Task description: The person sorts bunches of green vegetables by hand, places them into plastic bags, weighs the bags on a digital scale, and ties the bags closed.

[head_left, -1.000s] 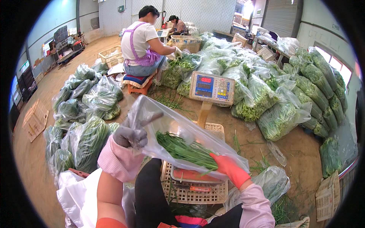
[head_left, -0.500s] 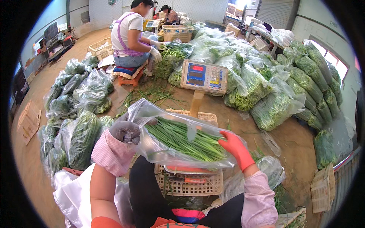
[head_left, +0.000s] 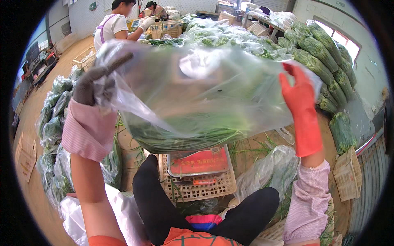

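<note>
I'm in a vegetable packing shed, a big bare room with a dusty concrete floor and pale walls. Clear plastic bags stuffed with green leafy stalks lie heaped along my left and stacked in a long bank on my right. A weighing scale with a red-labelled pan sits on a plastic crate between my knees. Flattened cartons rest by the wall, loose greens litter the ground, and two other workers sort produce among baskets farther back.
</note>
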The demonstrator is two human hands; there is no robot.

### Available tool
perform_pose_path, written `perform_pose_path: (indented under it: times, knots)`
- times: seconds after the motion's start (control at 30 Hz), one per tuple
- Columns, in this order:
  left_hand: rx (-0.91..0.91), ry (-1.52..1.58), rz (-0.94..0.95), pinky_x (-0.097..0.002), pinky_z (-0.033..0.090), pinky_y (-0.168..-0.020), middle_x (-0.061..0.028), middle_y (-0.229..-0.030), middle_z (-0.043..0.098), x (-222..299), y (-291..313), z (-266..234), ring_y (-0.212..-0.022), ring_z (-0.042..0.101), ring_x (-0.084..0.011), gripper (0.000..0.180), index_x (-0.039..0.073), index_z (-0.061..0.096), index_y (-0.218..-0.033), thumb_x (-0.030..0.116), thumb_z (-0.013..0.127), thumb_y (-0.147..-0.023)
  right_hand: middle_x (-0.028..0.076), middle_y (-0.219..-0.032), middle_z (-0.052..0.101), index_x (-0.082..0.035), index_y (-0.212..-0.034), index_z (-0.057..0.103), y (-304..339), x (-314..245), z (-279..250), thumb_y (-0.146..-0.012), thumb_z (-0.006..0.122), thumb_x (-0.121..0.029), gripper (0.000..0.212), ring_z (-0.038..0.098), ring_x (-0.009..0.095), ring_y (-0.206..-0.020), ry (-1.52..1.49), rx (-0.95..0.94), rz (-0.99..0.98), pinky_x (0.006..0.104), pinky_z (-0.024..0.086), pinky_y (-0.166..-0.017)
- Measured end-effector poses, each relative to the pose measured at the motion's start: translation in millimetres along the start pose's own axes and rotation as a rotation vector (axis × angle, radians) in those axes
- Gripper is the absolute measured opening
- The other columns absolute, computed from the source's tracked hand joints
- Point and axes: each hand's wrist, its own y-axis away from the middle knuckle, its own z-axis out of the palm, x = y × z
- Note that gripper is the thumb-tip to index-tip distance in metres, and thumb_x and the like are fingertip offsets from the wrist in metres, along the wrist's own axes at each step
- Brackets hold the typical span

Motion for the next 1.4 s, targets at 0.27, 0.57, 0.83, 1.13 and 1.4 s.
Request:
perform_pose_path:
  times: [0.27,0.57,0.83,1.13,1.4]
  knots:
    - [-0.152,-0.07,-0.09,-0.0317,0.053,-0.077,-0.012,-0.117,0.056,0.5,10.4,28.9,-0.096,0.061,-0.0211,0.046,0.001,0.05,-0.125,0.016,0.06,-0.083,0.011,-0.111,0.063,-0.004,-0.123,0.054,35.2,37.9,-24.3,-0.09,0.056,-0.019,0.036,0.063,0.018,-0.095,-1.234,-0.76,0.569,0.0277,0.048,-0.082]
    - [-0.075,-0.811,0.556,-0.0411,0.051,-0.059,-0.0132,-0.068,0.061,-33.5,172.4,189.7,-0.06,0.06,-0.0307,0.018,0.005,0.059,-0.067,0.013,0.057,-0.083,0.009,-0.099,0.065,-0.004,-0.117,0.052,285.7,233.3,-50.6,-0.084,0.059,-0.016,0.036,0.064,0.017,-0.082,-0.719,-0.353,1.416,0.0272,0.047,-0.068]
    - [-1.01,-0.695,-0.39,-0.0285,0.05,-0.07,-0.0119,-0.079,0.065,-246.0,206.3,242.0,-0.075,0.064,-0.0207,0.015,-0.001,0.063,-0.09,0.005,0.063,-0.076,0.007,-0.089,0.067,-0.006,-0.105,0.059,553.0,250.5,-32.4,-0.081,0.057,-0.013,0.025,0.063,0.016,-0.073,-0.523,-0.425,1.876,0.028,0.047,-0.06]
    - [-1.494,-0.676,0.181,-0.0393,0.052,-0.073,-0.0168,-0.089,0.065,-387.3,243.9,356.6,-0.081,0.064,-0.0331,0.024,0.003,0.064,-0.097,0.014,0.062,-0.077,0.025,-0.1,0.062,0.002,-0.1,0.059,597.3,237.2,50.7,-0.079,0.06,-0.031,0.039,0.058,0.04,-0.098,0.393,-0.887,1.746,0.0431,0.047,-0.083]
    - [-2.264,-1.562,-0.348,-0.0396,0.052,-0.07,-0.0157,-0.086,0.066,-406.2,239.2,406.5,-0.078,0.066,-0.0308,0.039,0.006,0.062,-0.107,0.025,0.06,-0.073,0.023,-0.097,0.063,0.0,-0.1,0.061,594.0,271.9,51.2,-0.073,0.068,-0.039,0.048,0.061,0.038,-0.095,0.154,-0.872,1.689,0.0453,0.047,-0.081]
